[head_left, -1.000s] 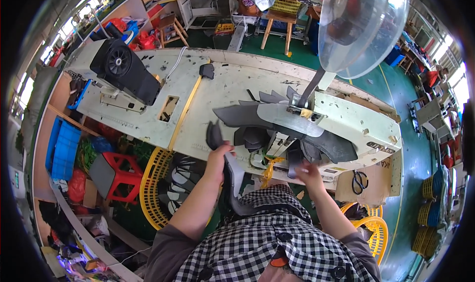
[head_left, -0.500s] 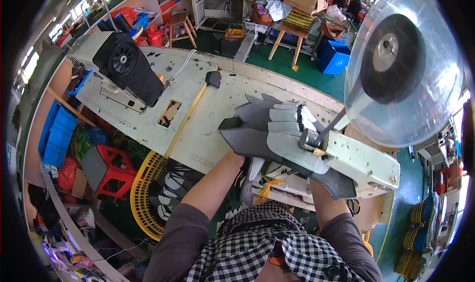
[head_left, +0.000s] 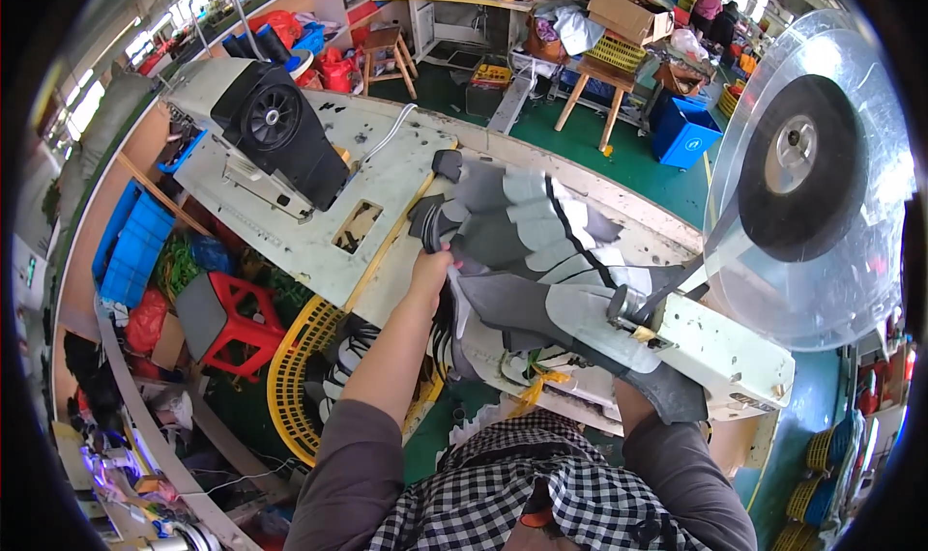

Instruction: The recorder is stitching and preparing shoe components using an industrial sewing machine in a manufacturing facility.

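Several grey shoe uppers (head_left: 507, 295) with silver-grey panels lie overlapping in a row across the pale machine table, joined or lined by a dark strip with white edging. My left hand (head_left: 440, 264) is closed on the bunched grey ends of the uppers at the row's left side, fingers wrapped partly under them. The nearest upper (head_left: 590, 321) runs under the head of a white sewing machine (head_left: 725, 353). My right forearm (head_left: 633, 404) reaches under this upper's right end, and the right hand is hidden beneath it.
A big tape reel (head_left: 802, 164) between clear discs stands above the machine. A second machine with a black motor cover (head_left: 275, 126) sits far left. A yellow basket (head_left: 295, 377) holding more pieces stands left of me, beside a red stool (head_left: 242, 324).
My left hand has come out from under the uppers and moved up to their left ends, closing on them. The uppers have spread apart. The view has shifted slightly.
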Motion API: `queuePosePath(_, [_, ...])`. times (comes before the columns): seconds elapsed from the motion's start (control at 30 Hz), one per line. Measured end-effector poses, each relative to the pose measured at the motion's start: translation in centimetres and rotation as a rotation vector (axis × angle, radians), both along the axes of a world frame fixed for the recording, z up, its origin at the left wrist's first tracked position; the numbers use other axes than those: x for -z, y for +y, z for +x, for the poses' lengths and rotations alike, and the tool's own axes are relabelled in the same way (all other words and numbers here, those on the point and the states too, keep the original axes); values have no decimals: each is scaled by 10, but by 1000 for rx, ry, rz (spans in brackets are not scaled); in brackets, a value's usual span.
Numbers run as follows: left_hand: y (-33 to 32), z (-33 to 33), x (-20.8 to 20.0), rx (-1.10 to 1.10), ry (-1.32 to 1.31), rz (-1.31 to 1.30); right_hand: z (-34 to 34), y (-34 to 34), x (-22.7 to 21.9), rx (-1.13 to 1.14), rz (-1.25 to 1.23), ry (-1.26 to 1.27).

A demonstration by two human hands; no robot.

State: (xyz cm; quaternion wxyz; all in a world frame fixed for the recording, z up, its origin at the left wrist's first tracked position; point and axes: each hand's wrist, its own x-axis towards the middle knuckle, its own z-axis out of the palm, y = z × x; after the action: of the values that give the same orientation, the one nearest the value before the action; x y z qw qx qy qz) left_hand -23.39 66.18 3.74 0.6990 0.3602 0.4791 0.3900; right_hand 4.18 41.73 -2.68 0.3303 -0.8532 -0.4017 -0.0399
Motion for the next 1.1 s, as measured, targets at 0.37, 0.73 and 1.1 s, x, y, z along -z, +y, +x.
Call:
queuePosePath(0.37, [-131, -89, -53, 68, -233, -165, -78, -83, -36, -87, 118, 302])
queuePosePath(0.73, [-238, -69, -160, 368, 152, 820, -212, -95, -177, -718, -65, 683])
queuePosePath(1.1, [-209, -58, -198, 325, 130, 1004, -118, -145, -282, -461, 48, 803])
